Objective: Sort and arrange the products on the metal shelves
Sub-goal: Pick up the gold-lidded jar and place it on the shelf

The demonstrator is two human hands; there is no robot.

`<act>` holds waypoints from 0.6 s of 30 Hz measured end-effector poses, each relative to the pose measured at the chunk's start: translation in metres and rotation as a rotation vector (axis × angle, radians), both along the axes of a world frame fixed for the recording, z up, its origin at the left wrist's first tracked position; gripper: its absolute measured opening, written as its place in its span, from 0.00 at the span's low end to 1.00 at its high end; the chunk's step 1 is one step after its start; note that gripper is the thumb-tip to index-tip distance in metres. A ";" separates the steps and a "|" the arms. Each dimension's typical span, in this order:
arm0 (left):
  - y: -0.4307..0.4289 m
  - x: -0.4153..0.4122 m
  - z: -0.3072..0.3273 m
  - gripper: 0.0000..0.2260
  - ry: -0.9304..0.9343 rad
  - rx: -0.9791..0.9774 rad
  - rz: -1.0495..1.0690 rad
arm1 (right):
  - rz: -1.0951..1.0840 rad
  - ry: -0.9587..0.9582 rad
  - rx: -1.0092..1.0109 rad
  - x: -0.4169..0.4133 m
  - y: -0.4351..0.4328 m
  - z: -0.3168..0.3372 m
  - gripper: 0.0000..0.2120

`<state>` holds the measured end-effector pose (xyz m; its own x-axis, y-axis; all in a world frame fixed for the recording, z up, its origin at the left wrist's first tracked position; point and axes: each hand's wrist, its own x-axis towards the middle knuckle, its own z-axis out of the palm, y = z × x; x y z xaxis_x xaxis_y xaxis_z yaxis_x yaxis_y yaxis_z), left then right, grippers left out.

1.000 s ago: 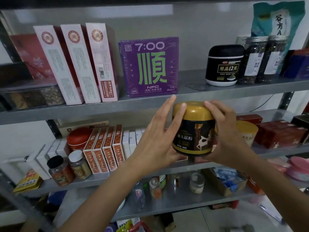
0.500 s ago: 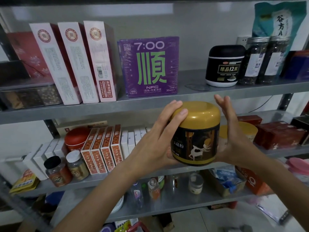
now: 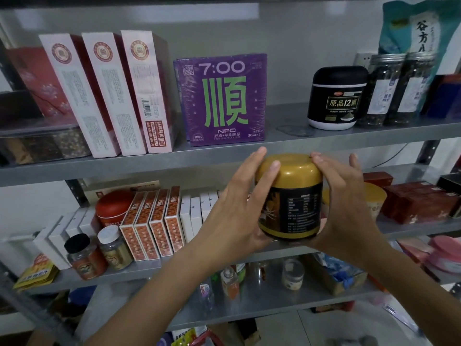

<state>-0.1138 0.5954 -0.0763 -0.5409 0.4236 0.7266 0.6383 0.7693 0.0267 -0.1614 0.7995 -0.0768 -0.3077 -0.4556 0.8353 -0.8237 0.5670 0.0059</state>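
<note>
Your gold-lidded black round jar (image 3: 289, 196) now shows its text panel, not its deer front; your left hand (image 3: 239, 211) and right hand (image 3: 346, 211) grasp its sides. Face it outward before shelving.

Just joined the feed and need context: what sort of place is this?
Likely a small shop's storeroom: metal shelves crowded with packaged goods, such as the purple box, the black jar and the gold-lidded jar being held.
</note>
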 end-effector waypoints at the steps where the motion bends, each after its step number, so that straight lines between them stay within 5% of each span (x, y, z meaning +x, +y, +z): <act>1: 0.002 0.001 0.001 0.53 0.008 -0.016 0.011 | -0.009 0.011 0.001 0.002 -0.002 0.000 0.50; 7: 0.001 -0.004 0.006 0.51 0.044 -0.012 -0.010 | 0.035 0.016 -0.002 -0.001 -0.004 -0.001 0.52; 13: -0.007 -0.011 0.007 0.44 -0.026 0.052 -0.184 | 0.120 -0.394 0.004 -0.017 0.012 0.002 0.68; 18: -0.009 -0.015 0.008 0.49 -0.066 0.100 -0.185 | 0.214 -0.218 0.043 -0.023 0.013 0.003 0.63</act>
